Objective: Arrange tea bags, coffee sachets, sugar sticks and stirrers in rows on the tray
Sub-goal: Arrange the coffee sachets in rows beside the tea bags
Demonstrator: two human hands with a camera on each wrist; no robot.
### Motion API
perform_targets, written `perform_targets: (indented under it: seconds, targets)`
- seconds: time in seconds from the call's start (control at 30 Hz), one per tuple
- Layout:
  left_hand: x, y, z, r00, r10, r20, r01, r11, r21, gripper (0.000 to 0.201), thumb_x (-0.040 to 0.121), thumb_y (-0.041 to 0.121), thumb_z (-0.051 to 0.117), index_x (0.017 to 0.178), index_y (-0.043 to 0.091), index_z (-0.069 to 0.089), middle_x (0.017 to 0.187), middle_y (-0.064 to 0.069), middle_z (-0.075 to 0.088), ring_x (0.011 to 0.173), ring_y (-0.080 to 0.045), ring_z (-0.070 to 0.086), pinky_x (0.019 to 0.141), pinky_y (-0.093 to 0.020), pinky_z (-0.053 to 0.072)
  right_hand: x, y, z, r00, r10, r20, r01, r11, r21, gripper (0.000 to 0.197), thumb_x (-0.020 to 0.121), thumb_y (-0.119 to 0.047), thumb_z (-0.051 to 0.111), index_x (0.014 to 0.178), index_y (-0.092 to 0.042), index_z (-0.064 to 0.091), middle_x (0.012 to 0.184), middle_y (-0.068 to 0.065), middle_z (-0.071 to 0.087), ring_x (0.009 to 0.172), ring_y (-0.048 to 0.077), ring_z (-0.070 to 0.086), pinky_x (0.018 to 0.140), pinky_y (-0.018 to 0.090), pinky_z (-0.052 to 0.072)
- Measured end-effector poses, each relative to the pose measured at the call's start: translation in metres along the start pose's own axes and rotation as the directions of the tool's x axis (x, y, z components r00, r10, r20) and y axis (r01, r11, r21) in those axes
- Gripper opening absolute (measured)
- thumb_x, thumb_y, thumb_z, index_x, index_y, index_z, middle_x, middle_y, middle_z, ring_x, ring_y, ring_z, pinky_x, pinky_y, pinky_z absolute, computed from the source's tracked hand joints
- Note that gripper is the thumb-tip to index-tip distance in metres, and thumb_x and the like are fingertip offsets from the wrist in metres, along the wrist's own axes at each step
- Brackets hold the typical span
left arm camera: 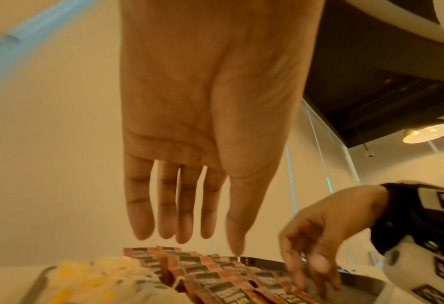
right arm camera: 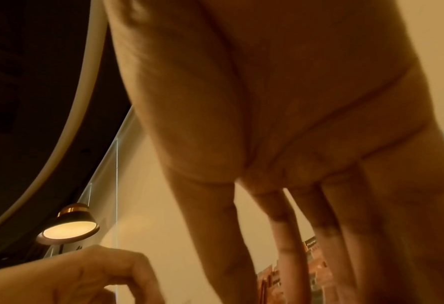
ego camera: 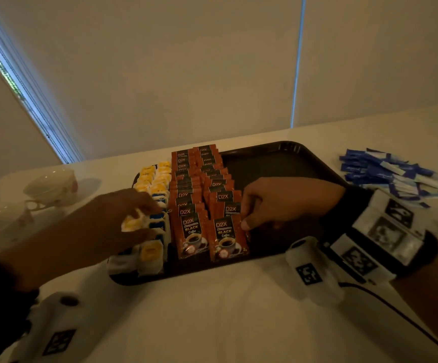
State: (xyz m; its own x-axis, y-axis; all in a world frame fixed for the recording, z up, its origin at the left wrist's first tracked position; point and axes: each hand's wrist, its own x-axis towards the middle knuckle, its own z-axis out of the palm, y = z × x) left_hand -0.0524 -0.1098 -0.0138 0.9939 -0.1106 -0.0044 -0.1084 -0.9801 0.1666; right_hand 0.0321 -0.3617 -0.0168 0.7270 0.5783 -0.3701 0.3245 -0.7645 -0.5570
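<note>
Lining up sachets on the tray (ego camera: 278, 163)

Right hand (ego camera: 286, 203) fingers (left arm camera: 317, 261) curling down, touching coffee sachets (ego camera: 212, 205) row's right edge; left hand (ego camera: 102, 221) fingers (left arm camera: 163, 205) hanging straight, slightly spread, over tea bags (ego camera: 152, 184); sugar sticks (ego camera: 396, 174) lying apart on desk (ego camera: 212, 310).

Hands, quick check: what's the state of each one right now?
Left hand: open, fingers straight above the tea bags, holding nothing.
Right hand: fingers down against the right edge of the coffee sachets; whether it grips one cannot be told.
</note>
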Motion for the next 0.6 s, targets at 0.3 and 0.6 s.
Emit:
perform_targets:
  seconds: [0.3,0.6]
  targets:
    - [0.052,0.031,0.038,0.857,-0.072,0.51,-0.102,0.947,0.305,0.121,0.049,0.089,0.012,0.149,0.025,-0.018,0.157,0.001,-0.022,0.147,-0.022,-0.009,0.118,-0.043,0.008,0.001,-0.01,0.001,1.0,-0.019,-0.009,0.02,0.997,0.069,0.037,0.09,-0.021,0.059,0.125,-0.017,0.047,0.111,-0.001,0.058,0.105,0.018,0.057,0.076,0.022,0.051]
    - [0.081,0.024,0.017,0.928,-0.02,0.372,-0.008,0.997,0.073,0.114,0.067,0.08,0.043,0.152,0.022,-0.006,0.16,-0.001,-0.009,0.147,-0.024,0.0,0.119,-0.043,0.015,0.005,-0.009,-0.009,0.999,-0.035,0.018,0.034,0.998,0.06,0.032,0.092,-0.024,0.057,0.123,-0.02,0.048,0.108,-0.003,0.058,0.106,0.017,0.057,0.076,0.023,0.05]
